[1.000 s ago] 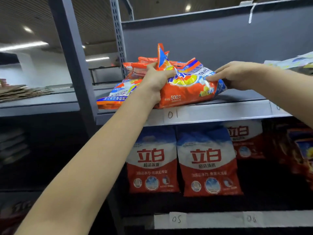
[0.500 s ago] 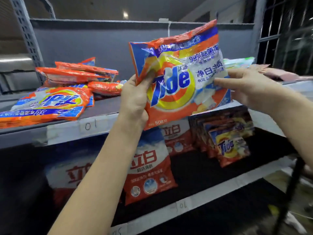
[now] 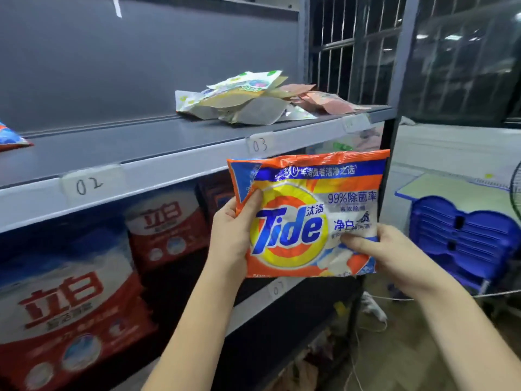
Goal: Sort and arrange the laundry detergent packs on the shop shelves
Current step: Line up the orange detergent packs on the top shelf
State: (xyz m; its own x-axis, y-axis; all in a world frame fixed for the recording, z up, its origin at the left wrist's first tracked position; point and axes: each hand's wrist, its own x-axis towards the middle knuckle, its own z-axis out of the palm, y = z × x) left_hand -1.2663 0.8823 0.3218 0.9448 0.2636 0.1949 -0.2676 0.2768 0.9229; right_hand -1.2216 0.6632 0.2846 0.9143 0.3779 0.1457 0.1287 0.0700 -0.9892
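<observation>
While both hands grip the Tide pack [image 3: 307, 218], blurred red packs [image 3: 70, 303], seemingly detergent, fill the lower shelf [image 3: 282, 299].

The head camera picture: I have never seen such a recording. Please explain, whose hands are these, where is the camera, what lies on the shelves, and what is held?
No machine here: a person wears one camera on the head, looking forward and down, so the two arms are that person's own. Both hands hold one orange detergent pack upright in front of the shelves: the left hand takes its left edge, the right hand pinches its lower right part. On the upper shelf, above paper labels 02 and 03, lies a loose pile of pale packs. The shelf below holds red and white packs standing upright. A blue plastic chair stands at the right.
</observation>
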